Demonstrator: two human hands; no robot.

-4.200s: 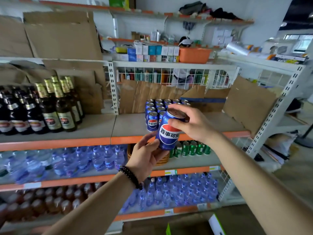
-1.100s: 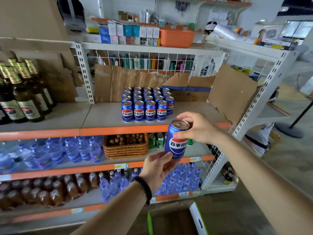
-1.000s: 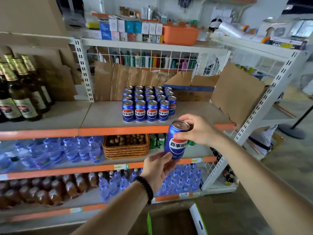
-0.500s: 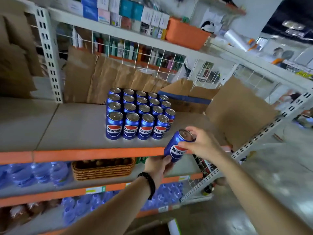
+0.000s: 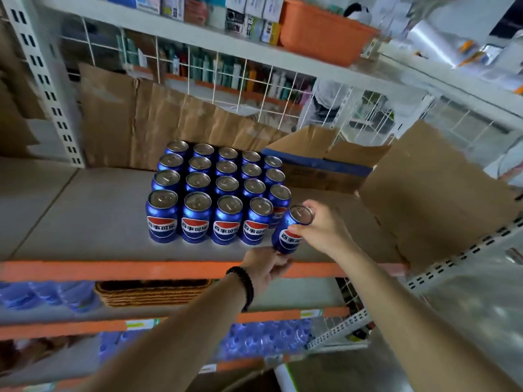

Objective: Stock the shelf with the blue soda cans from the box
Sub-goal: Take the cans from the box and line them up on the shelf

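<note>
Blue soda can (image 5: 293, 230) is held tilted, top leaning right, just above the front edge of the shelf (image 5: 85, 222), at the right end of the front row of the block of cans (image 5: 218, 193). It is gripped near its rim by the right hand (image 5: 322, 230), thumb and fingers curled round the upper body; its base is steadied from below by the fingertips of the left hand (image 5: 266, 267), which pinch the lower edge. Whether the base already touches the shelf cannot be told. The block is seen standing upright in tidy rows, labels forward, with a gap at the front right corner. Behind and right, a cardboard box (image 5: 325, 168) and a loose cardboard flap (image 5: 435, 199) lie on the same shelf. For the step in hand, the can is probably best righted before it is lowered, label kept turned forward, and slid in beside the neighbouring can rather than dropped, so that the row is not knocked. The left fingers should be cleared from under the base before weight is set down. The orange shelf lip (image 5: 113, 270) is close; the can should be seated well behind it.
</note>
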